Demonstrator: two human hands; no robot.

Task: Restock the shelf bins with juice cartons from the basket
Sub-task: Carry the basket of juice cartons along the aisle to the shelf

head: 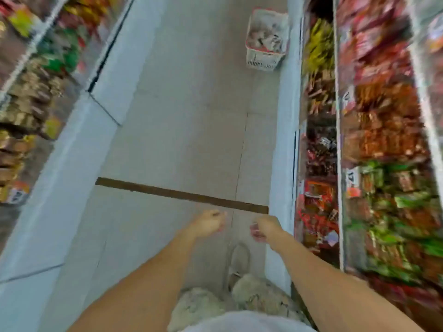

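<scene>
A white plastic basket with a red rim stands on the aisle floor far ahead, against the base of the right shelf. Blurred packs lie inside it. My left hand and my right hand hang in front of me low in the view, far from the basket. Both hang with fingers loosely curled and hold nothing. The picture is blurred by motion.
Shelves of snack packets line the left side and the right side of the narrow aisle. A dark strip crosses the grey floor just ahead of my hands. My shoe shows below them.
</scene>
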